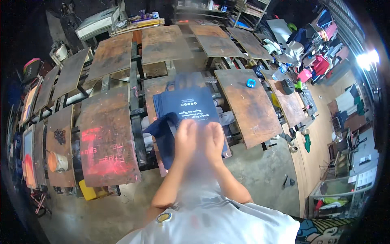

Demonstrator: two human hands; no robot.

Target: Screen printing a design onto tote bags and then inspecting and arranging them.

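Observation:
Dark navy tote bags [189, 105] with white print lie in a stack on a wooden board in front of me, handles toward the far side. My left hand [185, 137] is closed, fingers curled at the near edge of the top bag. Beside it my right hand [215, 140] is also closed on that edge. A smeared band down the middle of the picture blurs the space between my hands. Left of my left hand, a dark folded flap of fabric [164, 124] lies across the stack.
Tilted wooden boards [245, 105] on dark frames stand in rows around me. A small blue timer [251, 83] sits on the right board. At left are an orange bucket [57, 162] and a yellow container [91, 190]. Clothes [321, 65] are heaped at far right.

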